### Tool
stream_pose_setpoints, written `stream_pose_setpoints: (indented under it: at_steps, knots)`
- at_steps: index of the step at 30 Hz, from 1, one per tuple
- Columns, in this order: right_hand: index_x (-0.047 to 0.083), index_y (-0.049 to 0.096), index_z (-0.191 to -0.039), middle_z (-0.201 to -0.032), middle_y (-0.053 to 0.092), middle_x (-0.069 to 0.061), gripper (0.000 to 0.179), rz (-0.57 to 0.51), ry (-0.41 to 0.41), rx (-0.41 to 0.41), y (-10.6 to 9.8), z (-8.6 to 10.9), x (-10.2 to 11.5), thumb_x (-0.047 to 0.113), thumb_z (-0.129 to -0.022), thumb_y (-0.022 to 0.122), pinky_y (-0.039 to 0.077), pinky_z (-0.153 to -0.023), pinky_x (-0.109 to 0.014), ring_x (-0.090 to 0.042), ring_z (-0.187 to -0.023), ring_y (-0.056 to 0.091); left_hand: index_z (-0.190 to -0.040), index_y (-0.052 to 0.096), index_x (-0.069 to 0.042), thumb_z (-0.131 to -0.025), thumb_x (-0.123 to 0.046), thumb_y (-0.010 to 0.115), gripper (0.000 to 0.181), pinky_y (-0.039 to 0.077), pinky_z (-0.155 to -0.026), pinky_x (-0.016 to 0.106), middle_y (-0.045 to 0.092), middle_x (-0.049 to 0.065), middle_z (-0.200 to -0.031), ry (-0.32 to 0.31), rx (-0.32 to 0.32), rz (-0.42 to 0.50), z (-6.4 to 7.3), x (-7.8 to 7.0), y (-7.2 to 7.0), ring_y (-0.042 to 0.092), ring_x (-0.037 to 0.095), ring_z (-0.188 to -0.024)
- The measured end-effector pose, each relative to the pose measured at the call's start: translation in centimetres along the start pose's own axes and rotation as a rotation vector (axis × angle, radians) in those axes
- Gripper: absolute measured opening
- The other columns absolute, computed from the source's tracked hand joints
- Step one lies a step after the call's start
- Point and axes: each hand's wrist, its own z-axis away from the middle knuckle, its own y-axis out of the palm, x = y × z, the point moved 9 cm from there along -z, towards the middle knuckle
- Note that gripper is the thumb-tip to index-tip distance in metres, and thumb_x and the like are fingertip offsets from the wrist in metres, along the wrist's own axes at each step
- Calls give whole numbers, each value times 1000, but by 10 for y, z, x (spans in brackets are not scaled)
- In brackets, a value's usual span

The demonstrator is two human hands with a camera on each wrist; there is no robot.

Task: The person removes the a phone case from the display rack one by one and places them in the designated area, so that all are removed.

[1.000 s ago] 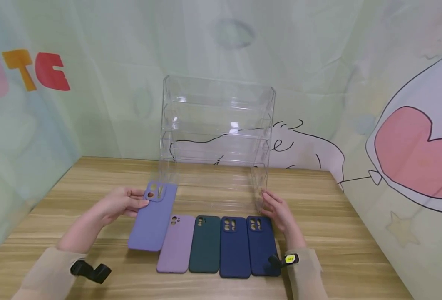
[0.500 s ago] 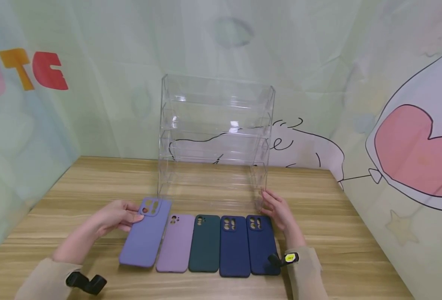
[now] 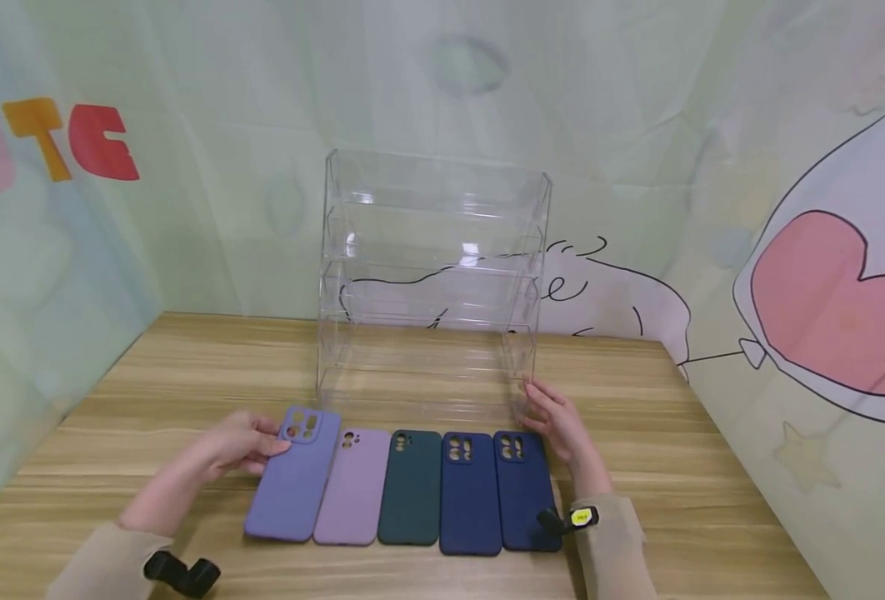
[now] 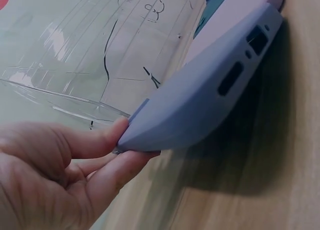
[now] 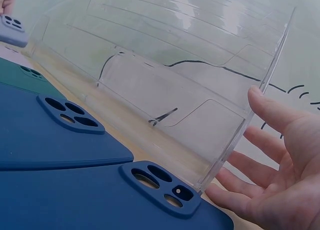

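My left hand (image 3: pixel 242 443) pinches a periwinkle phone case (image 3: pixel 290 492) near its camera cutout, thumb on the back and fingers beneath. In the left wrist view the case (image 4: pixel 200 90) is tilted, its gripped end raised off the table over a dark shadow. My right hand (image 3: pixel 560 421) touches the right side panel of a clear acrylic tiered rack (image 3: pixel 431 411) low down. In the right wrist view its fingertips and thumb (image 5: pixel 256 98) lie along the panel's outer edge, the fingers only slightly bent.
Right of the periwinkle case lie a lilac case (image 3: pixel 354 492), a dark green case (image 3: pixel 411 492) and two navy cases (image 3: pixel 470 504), side by side on the wooden table (image 3: pixel 682 467). The rack stands behind them. A printed cloth (image 3: pixel 607 100) hangs around the table.
My left hand has brought the periwinkle case down and toward me, to the left end of the row beside the lilac case. My right hand stays at the rack.
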Motion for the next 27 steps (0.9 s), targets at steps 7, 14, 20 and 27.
stream_pose_setpoints:
  at_steps: [7,14,20,27]
  knots:
    - [-5,30,-150,-156,30,-22,52,-9,-1,-10,-2,-1,-1,15,-104,44,41,-111,-53,-37,-144,31,-128,34,31,-94,-1,58,53,58,-56,20,71,0,-74,0,-21,-12,0,4,1,67,8,-62]
    - [-4,33,-149,-155,32,-21,50,-18,2,-20,-2,-3,-2,14,-104,45,42,-110,-52,-36,-143,32,-129,32,32,-93,-1,59,56,59,-56,22,71,2,-75,-15,-59,-39,1,6,0,67,9,-63]
    - [-6,31,-149,-156,31,-22,52,-11,-11,-16,-2,-3,1,16,-103,46,41,-110,-54,-38,-144,30,-125,37,31,-91,-1,63,54,59,-57,24,69,4,-75,-46,-149,-101,2,3,-2,66,10,-62]
    - [-6,29,-149,-157,28,-21,52,-14,-13,-1,-1,-1,0,14,-104,44,38,-112,-56,-39,-145,28,-115,51,26,-85,-3,72,47,61,-60,31,68,15,-82,-82,-266,-273,1,1,-8,65,15,-62]
